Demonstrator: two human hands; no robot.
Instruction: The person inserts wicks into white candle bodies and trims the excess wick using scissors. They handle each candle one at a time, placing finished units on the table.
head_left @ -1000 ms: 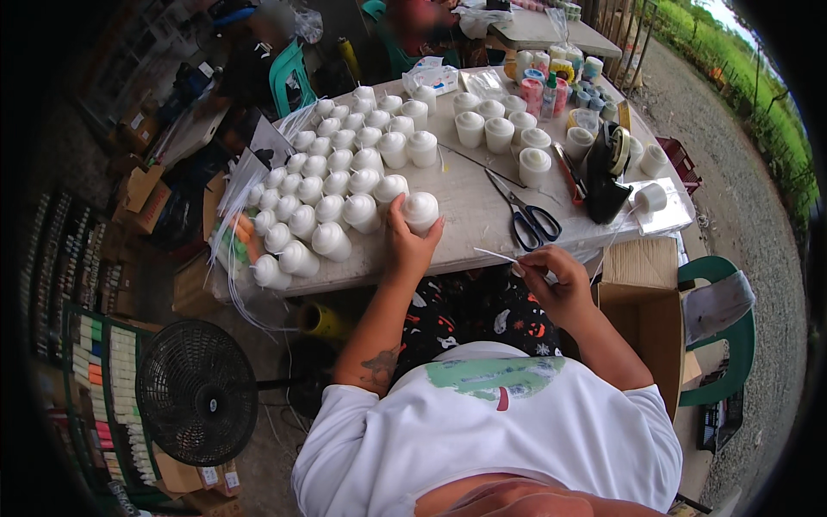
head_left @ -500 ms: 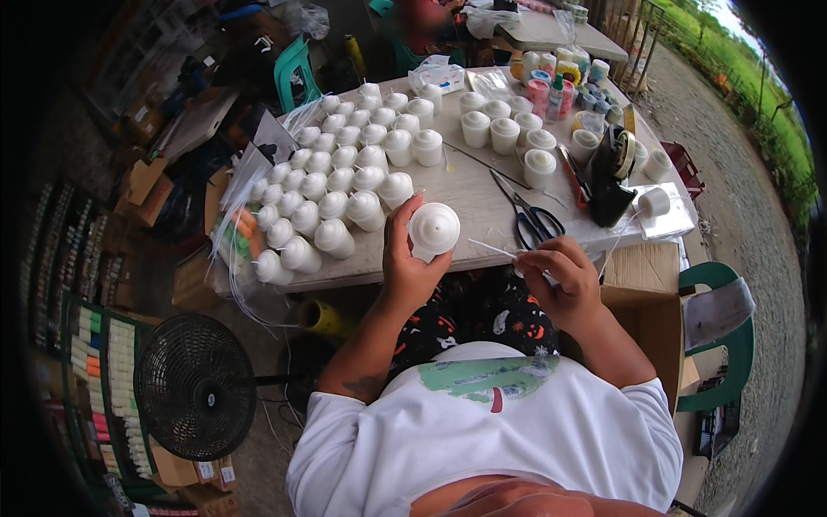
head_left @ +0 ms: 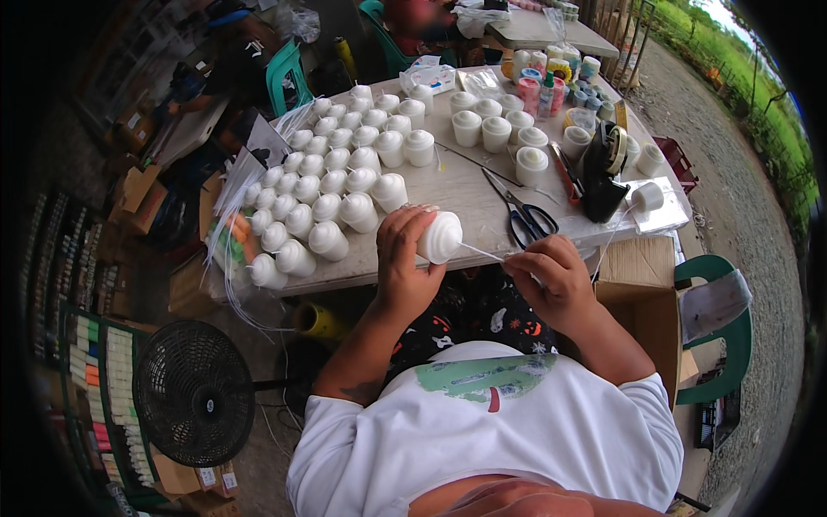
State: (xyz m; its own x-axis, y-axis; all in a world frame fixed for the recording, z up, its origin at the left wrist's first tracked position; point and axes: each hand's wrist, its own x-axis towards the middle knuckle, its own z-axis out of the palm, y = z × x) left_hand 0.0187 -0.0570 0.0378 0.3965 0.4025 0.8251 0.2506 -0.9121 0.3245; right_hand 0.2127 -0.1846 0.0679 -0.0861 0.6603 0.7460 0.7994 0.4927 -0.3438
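My left hand (head_left: 407, 250) is wrapped round a white candle (head_left: 441, 238) with a stepped, domed top, tilted so the top faces right. My right hand (head_left: 551, 274) pinches a thin white wick (head_left: 482, 252), whose far end meets the middle of the candle's top. Several like white candles (head_left: 357, 211) stand in rows on the table, left of and beyond my left hand. Open-bladed scissors with dark blue handles (head_left: 532, 226) lie just beyond my right hand.
A black tape dispenser (head_left: 606, 177) and a red-handled tool (head_left: 570, 177) lie at the right of the table. Pink jars (head_left: 529, 89) stand at the back. An open cardboard box (head_left: 637, 284) is by my right arm; a black fan (head_left: 194, 388) stands at left.
My left hand has tipped the candle toward the right. The wick, held loose in my right hand before, now reaches the candle's top.
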